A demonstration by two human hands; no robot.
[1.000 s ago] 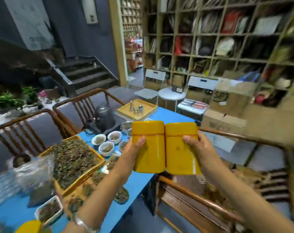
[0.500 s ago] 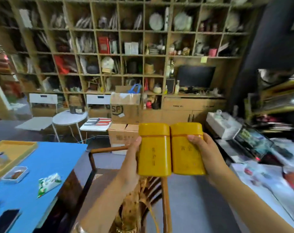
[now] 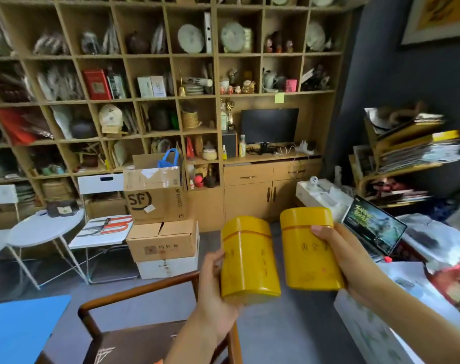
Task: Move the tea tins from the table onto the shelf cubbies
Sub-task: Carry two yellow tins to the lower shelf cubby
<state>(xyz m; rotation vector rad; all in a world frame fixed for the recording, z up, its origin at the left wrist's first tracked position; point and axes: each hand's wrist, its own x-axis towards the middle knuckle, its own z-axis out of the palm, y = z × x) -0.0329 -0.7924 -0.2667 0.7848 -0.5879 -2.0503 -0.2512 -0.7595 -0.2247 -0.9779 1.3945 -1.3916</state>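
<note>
Two yellow tea tins are held in front of me, upright and slightly apart. My left hand (image 3: 213, 290) grips the left tin (image 3: 248, 258) from its left side and underside. My right hand (image 3: 339, 256) grips the right tin (image 3: 309, 248) from its right side. Beyond them stands the tall wooden shelf with cubbies (image 3: 218, 95), most cubbies filled with boxes, pottery, plates and figurines. A corner of the blue table (image 3: 18, 329) shows at the lower left.
A wooden chair (image 3: 134, 324) stands right below my hands. Stacked cardboard boxes (image 3: 160, 222), a white folding chair (image 3: 102, 229) and a round white table (image 3: 42, 229) stand before the shelf. A cabinet with a monitor (image 3: 269, 126) is ahead; cluttered surfaces and a tablet (image 3: 373, 224) lie right.
My view has swung right, from the blue table toward the shelf wall. The two tins, earlier pressed together, are now slightly apart. The shelf looks nearer.
</note>
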